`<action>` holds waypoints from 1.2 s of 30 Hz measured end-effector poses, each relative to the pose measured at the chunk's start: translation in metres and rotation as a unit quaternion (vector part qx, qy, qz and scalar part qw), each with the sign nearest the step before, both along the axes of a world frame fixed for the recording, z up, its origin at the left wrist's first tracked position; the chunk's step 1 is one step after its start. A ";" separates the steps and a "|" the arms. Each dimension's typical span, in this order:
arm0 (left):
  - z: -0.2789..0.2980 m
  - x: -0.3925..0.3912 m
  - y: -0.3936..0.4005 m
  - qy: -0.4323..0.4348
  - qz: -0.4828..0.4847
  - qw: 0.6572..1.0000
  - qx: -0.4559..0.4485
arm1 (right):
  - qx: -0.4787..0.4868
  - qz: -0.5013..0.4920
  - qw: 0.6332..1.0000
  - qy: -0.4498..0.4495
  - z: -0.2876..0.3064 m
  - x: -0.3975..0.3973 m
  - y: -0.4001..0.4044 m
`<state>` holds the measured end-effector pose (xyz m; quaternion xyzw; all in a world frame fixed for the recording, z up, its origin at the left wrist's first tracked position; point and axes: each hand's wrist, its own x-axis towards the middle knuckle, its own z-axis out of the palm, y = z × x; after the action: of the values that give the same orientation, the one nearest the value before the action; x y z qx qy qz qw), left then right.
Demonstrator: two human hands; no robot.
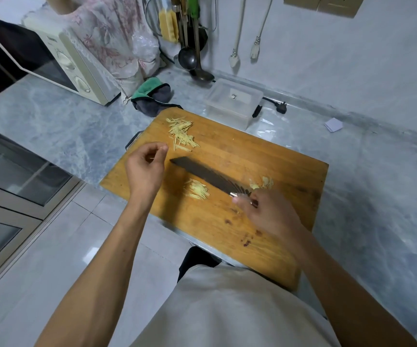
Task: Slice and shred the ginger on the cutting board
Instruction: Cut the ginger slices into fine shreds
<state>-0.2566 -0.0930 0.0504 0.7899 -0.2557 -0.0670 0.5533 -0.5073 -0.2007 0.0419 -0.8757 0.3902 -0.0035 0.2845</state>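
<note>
Wooden cutting board point(265, 221) separates shredded ginger point(181, 134) from uncut slices point(262, 183). Right hand point(270, 216) grips knife point(202, 175); left hand point(146, 166), loosely curled, holds nothing discernible.

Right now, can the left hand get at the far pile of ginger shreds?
Probably yes. The left hand hovers just short of the far shreds with bare board between them. The knife lies to its right, off that path.
</note>
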 end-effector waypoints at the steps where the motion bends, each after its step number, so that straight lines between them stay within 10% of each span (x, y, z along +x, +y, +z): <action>1: -0.004 -0.004 0.000 0.008 -0.002 1.000 0.012 | 0.018 -0.021 0.999 -0.016 0.000 0.003 -0.003; 16: -0.058 -0.023 -0.012 -0.031 -0.268 0.891 0.366 | 0.185 -0.137 0.964 -0.134 0.000 0.025 -0.014; 28: -0.068 -0.012 -0.009 -0.074 -0.416 0.837 0.347 | 0.182 -0.144 0.966 -0.111 0.010 0.032 -0.028; 36: -0.078 0.018 -0.030 -0.157 -0.384 0.873 0.257 | 0.189 -0.151 0.965 -0.106 0.007 0.043 -0.037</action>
<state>-0.2389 -0.1225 -0.0277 0.7439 -0.5964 -0.2129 0.2137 -0.4646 -0.2381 0.0487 -0.7317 0.4790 -0.0659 0.4804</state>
